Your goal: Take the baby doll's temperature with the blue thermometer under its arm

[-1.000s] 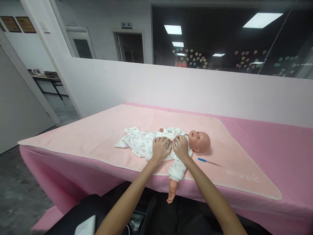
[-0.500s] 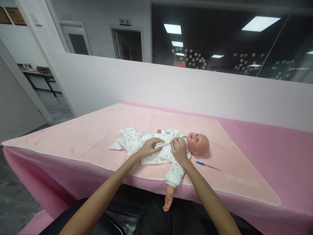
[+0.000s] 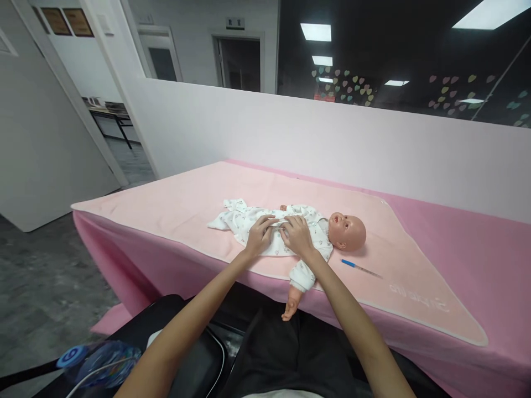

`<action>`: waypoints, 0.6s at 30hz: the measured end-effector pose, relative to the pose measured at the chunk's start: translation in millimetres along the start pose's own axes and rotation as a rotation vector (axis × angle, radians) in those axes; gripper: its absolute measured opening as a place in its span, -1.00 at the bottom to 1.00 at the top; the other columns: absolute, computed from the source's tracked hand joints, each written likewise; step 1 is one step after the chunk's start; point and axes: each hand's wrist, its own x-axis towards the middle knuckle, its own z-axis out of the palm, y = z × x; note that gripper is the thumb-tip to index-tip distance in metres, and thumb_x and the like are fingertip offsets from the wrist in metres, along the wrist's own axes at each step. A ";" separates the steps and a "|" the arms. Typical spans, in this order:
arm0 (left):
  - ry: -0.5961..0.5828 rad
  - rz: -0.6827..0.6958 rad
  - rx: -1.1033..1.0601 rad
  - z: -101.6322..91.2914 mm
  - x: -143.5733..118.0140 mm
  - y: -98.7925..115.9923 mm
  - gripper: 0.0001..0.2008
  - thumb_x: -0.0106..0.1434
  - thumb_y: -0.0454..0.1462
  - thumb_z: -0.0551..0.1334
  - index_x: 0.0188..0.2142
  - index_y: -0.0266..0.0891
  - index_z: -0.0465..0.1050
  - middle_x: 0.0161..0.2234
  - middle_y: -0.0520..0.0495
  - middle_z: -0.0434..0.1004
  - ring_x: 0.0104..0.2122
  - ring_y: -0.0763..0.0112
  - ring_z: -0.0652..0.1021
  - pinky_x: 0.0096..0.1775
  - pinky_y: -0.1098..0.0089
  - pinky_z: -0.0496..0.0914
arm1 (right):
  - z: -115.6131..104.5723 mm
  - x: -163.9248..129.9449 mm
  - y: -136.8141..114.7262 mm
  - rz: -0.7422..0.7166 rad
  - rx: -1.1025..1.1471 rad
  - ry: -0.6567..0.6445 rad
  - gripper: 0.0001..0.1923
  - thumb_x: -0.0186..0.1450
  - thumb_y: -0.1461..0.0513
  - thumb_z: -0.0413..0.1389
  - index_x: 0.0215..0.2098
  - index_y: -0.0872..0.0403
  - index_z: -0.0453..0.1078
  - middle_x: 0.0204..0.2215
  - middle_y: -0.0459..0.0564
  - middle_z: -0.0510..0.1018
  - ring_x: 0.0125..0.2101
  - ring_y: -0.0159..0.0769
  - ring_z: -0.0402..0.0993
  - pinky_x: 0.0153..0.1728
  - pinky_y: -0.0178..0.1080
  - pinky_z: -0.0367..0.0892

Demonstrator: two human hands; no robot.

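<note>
Cotton romper (image 3: 265, 232) on doll (image 3: 298, 235), mid-blanket (image 3: 174, 204): L hand (image 3: 260, 234) & R hand (image 3: 295, 236) pinch front placket, fastening underway. Next prob. another snap, fine grip. Pen (image 3: 360, 267) at 3 o'clock.

This looks like an infant-care training room inside an office-type building. A baby doll (image 3: 315, 232) in a printed white romper (image 3: 265, 229) lies on a pink blanket (image 3: 174, 210) spread over a pink-draped surface (image 3: 477, 243), with a blue-capped thermometer (image 3: 360, 268) beside it. Behind stand a low white partition wall (image 3: 332, 143), dark glass panels with pastel heart stickers (image 3: 344, 83), ceiling light panels (image 3: 316, 32), doorways and framed certificates (image 3: 68, 21).
</note>
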 end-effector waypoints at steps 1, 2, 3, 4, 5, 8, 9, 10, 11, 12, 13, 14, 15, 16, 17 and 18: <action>-0.009 0.011 0.004 0.4 -0.1 -0.4 -0.68 0.19 -0.39 -0.02 -0.21 -0.17 0.46 -0.15 -0.06 0.42 -0.12 0.38 0.43 -0.07 0.33 0.35 | 0.5 -0.9 -1.4 0.029 0.022 -0.001 -0.91 0.24 0.26 0.00 -0.35 0.08 0.34 -0.20 0.04 0.46 -0.14 -0.21 0.29 -0.03 -0.13 0.12; -0.018 0.020 0.008 0.7 -0.1 -0.9 -0.67 0.19 -0.39 -0.03 -0.20 -0.17 0.46 -0.15 -0.06 0.41 -0.12 0.38 0.43 -0.08 0.33 0.35 | 0.7 -1.8 -2.9 0.058 0.045 -0.003 -0.91 0.25 0.27 -0.01 -0.35 0.08 0.33 -0.24 0.02 0.47 -0.18 -0.23 0.30 -0.06 -0.15 0.14; -0.023 0.028 0.012 0.8 -0.3 -1.4 -0.67 0.19 -0.40 -0.04 -0.20 -0.17 0.45 -0.15 -0.06 0.41 -0.12 0.38 0.43 -0.08 0.32 0.34 | 0.7 -2.5 -4.4 0.085 0.068 -0.006 -0.91 0.26 0.27 -0.02 -0.36 0.07 0.32 -0.29 0.00 0.48 -0.22 -0.24 0.31 -0.09 -0.17 0.15; -0.026 0.034 0.017 0.7 -0.5 -1.8 -0.66 0.19 -0.40 -0.04 -0.20 -0.17 0.46 -0.15 -0.06 0.41 -0.12 0.38 0.42 -0.08 0.32 0.34 | 0.5 -3.1 -5.8 0.104 0.088 -0.005 -0.90 0.27 0.27 -0.03 -0.36 0.07 0.30 -0.34 -0.01 0.48 -0.25 -0.25 0.32 -0.11 -0.18 0.16; -0.024 0.040 0.021 0.4 -0.7 -2.2 -0.66 0.18 -0.40 -0.04 -0.20 -0.17 0.46 -0.15 -0.06 0.42 -0.12 0.38 0.42 -0.08 0.31 0.34 | 0.2 -3.6 -6.9 0.118 0.105 0.001 -0.89 0.29 0.27 -0.05 -0.35 0.06 0.29 -0.37 -0.02 0.47 -0.28 -0.26 0.32 -0.13 -0.18 0.16; -0.019 0.067 0.029 -1.5 -1.4 -2.6 -0.67 0.19 -0.39 -0.04 -0.22 -0.17 0.46 -0.17 -0.05 0.43 -0.12 0.37 0.41 -0.08 0.30 0.33 | -1.2 -5.3 -8.6 0.136 0.133 0.036 -0.84 0.33 0.25 -0.12 -0.35 0.06 0.27 -0.41 -0.03 0.46 -0.32 -0.26 0.32 -0.14 -0.19 0.17; -0.020 0.082 0.032 -2.3 -1.5 -2.2 -0.67 0.20 -0.38 -0.04 -0.22 -0.16 0.46 -0.17 -0.05 0.43 -0.13 0.36 0.41 -0.08 0.29 0.32 | -1.6 -5.9 -8.6 0.140 0.136 0.043 -0.83 0.34 0.25 -0.13 -0.34 0.06 0.26 -0.41 -0.02 0.46 -0.32 -0.25 0.32 -0.14 -0.19 0.17; -0.020 0.097 0.037 -3.1 -1.5 -1.6 -0.68 0.21 -0.37 -0.04 -0.21 -0.16 0.46 -0.17 -0.05 0.43 -0.13 0.36 0.41 -0.08 0.29 0.32 | -1.9 -6.6 -8.4 0.145 0.138 0.045 -0.82 0.34 0.25 -0.14 -0.34 0.06 0.26 -0.41 -0.02 0.46 -0.33 -0.25 0.32 -0.15 -0.19 0.17; -0.015 0.112 0.045 -3.7 -1.4 -0.7 -0.70 0.23 -0.34 -0.03 -0.20 -0.16 0.45 -0.17 -0.05 0.43 -0.13 0.36 0.41 -0.09 0.28 0.32 | -1.9 -7.2 -8.0 0.150 0.140 0.041 -0.81 0.34 0.25 -0.15 -0.34 0.05 0.26 -0.41 -0.01 0.46 -0.34 -0.24 0.32 -0.15 -0.18 0.18; -0.007 0.128 0.056 -4.3 -1.2 0.5 -0.72 0.23 -0.31 -0.01 -0.19 -0.16 0.45 -0.17 -0.06 0.43 -0.14 0.35 0.41 -0.09 0.28 0.32 | -1.9 -7.7 -7.6 0.154 0.141 0.035 -0.80 0.35 0.25 -0.16 -0.34 0.05 0.26 -0.41 -0.01 0.46 -0.35 -0.24 0.32 -0.15 -0.18 0.18; 0.001 0.142 0.068 -4.6 -0.9 1.8 -0.74 0.23 -0.28 0.02 -0.18 -0.17 0.44 -0.18 -0.06 0.43 -0.14 0.35 0.41 -0.09 0.28 0.32 | -1.6 -8.2 -7.0 0.158 0.143 0.027 -0.80 0.35 0.25 -0.17 -0.34 0.04 0.27 -0.40 -0.01 0.46 -0.35 -0.24 0.33 -0.15 -0.18 0.18; 0.007 0.155 0.081 -4.9 -0.5 3.2 -0.76 0.23 -0.26 0.05 -0.17 -0.17 0.43 -0.18 -0.07 0.43 -0.14 0.34 0.41 -0.10 0.28 0.31 | -1.2 -8.6 -6.4 0.163 0.143 0.019 -0.79 0.35 0.24 -0.17 -0.33 0.04 0.27 -0.40 0.00 0.46 -0.35 -0.24 0.33 -0.14 -0.17 0.18; 0.011 0.167 0.094 -4.9 -0.1 4.6 -0.77 0.21 -0.24 0.08 -0.18 -0.18 0.43 -0.19 -0.07 0.43 -0.15 0.34 0.41 -0.10 0.28 0.31 | -0.7 -8.8 -5.7 0.167 0.141 0.013 -0.79 0.35 0.24 -0.17 -0.33 0.04 0.28 -0.40 0.00 0.47 -0.35 -0.24 0.33 -0.14 -0.18 0.18; 0.012 0.175 0.107 -4.9 0.2 5.9 -0.79 0.20 -0.24 0.11 -0.19 -0.17 0.43 -0.19 -0.07 0.43 -0.15 0.34 0.41 -0.10 0.28 0.31 | -0.3 -9.0 -5.1 0.172 0.139 0.008 -0.79 0.35 0.24 -0.16 -0.33 0.04 0.28 -0.40 -0.01 0.47 -0.35 -0.24 0.33 -0.14 -0.18 0.18; 0.010 0.180 0.121 -4.8 0.5 7.0 -0.80 0.18 -0.24 0.12 -0.21 -0.17 0.43 -0.19 -0.07 0.43 -0.15 0.34 0.41 -0.10 0.28 0.31 | 0.2 -9.0 -4.5 0.178 0.138 0.004 -0.80 0.35 0.24 -0.15 -0.33 0.04 0.28 -0.40 -0.01 0.47 -0.34 -0.25 0.33 -0.14 -0.19 0.18; 0.008 0.182 0.135 -4.6 0.7 7.9 -0.82 0.17 -0.24 0.13 -0.24 -0.17 0.43 -0.19 -0.07 0.43 -0.16 0.33 0.41 -0.10 0.28 0.31 | 0.5 -9.0 -3.9 0.184 0.138 0.002 -0.80 0.35 0.23 -0.14 -0.33 0.05 0.29 -0.39 -0.01 0.47 -0.33 -0.25 0.33 -0.14 -0.20 0.18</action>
